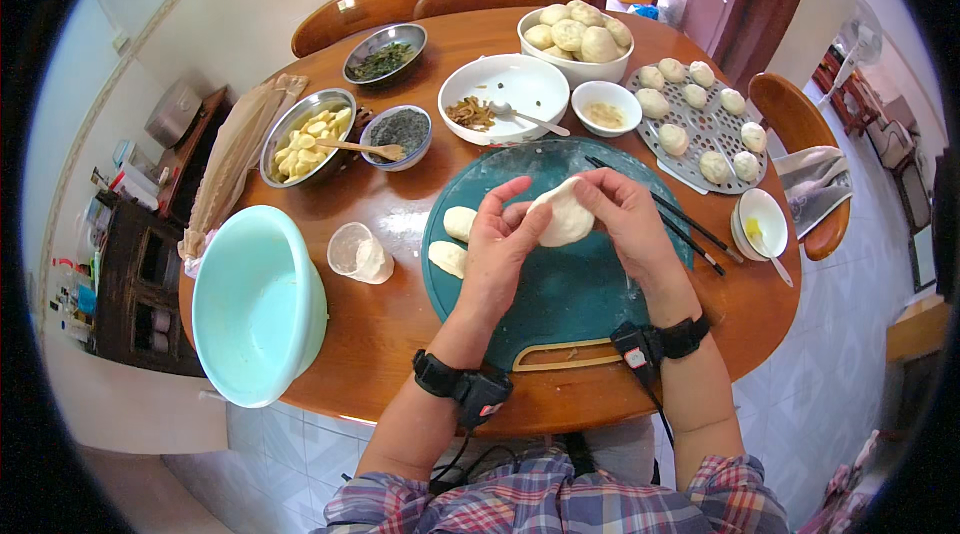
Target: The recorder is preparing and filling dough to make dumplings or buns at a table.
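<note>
Between both hands, above the green round board [570, 309], hangs a flattened piece of white dough [564, 217]. My left hand [504, 234] pinches its left edge between thumb and fingers. The upper right edge is pinched by my right hand [626, 215]. Two oval dough pieces [448, 258] lie on the board just left of my left hand, one partly hidden by it. Dark chopsticks [686, 234] rest across the board's right side, partly behind my right hand. A white bowl [551, 87] with brown filling and a metal spoon [529, 117] stands beyond the board.
Left are a mint-green basin [300, 294], a plastic cup of flour [361, 254], a steel bowl of yellow pieces [270, 166] and a bowl of black filling [401, 159]. Right are a perforated steamer tray [709, 125] with dough balls and small bowls [780, 222]. A bun-filled bowl [577, 71] stands behind.
</note>
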Demonstrator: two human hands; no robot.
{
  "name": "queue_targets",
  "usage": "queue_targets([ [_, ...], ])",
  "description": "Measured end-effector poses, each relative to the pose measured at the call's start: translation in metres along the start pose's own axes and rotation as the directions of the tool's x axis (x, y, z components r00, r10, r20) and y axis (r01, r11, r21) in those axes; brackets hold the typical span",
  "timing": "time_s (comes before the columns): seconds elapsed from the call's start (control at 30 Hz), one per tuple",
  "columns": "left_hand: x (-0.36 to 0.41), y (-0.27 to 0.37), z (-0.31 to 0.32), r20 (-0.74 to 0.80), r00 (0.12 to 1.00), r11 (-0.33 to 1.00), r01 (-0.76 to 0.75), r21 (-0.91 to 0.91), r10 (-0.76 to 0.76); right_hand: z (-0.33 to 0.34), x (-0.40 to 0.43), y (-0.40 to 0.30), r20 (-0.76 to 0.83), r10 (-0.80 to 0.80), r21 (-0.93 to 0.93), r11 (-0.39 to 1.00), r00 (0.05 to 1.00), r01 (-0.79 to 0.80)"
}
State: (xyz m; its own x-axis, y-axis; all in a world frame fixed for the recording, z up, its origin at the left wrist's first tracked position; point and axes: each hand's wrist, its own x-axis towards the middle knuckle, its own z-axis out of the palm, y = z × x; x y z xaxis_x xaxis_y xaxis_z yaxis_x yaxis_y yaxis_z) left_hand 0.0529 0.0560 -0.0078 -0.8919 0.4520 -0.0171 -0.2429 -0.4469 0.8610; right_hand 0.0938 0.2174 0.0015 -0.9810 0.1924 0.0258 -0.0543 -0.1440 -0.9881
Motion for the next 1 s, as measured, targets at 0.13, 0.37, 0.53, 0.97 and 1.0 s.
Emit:
queue_targets([
  [0.13,0.002,-0.002,-0.012,0.002,1.000,0.995,-0.024,0.096,0.024,0.014,-0.004,-0.008,0.012,0.030,0.110,0.993,0.999,-0.031],
  [0.37,0.004,-0.011,-0.009,0.055,0.996,0.994,-0.073,0.084,0.068,0.006,0.000,0.007,0.025,-0.067,-0.133,0.989,0.997,0.070],
  [0.53,0.001,-0.005,-0.007,0.015,0.998,0.975,-0.070,0.212,0.068,0.014,-0.005,-0.002,0.074,-0.038,-0.117,0.992,0.997,0.046],
  [0.97,0.004,-0.010,-0.011,-0.050,0.990,0.991,-0.131,0.012,0.132,0.016,-0.006,-0.007,0.073,-0.005,0.019,1.000,0.997,0.004],
  [1.0,0.003,-0.007,-0.013,-0.049,0.991,0.987,-0.117,0.107,0.122,0.019,-0.007,-0.010,0.062,-0.003,0.041,0.999,0.998,0.001],
])
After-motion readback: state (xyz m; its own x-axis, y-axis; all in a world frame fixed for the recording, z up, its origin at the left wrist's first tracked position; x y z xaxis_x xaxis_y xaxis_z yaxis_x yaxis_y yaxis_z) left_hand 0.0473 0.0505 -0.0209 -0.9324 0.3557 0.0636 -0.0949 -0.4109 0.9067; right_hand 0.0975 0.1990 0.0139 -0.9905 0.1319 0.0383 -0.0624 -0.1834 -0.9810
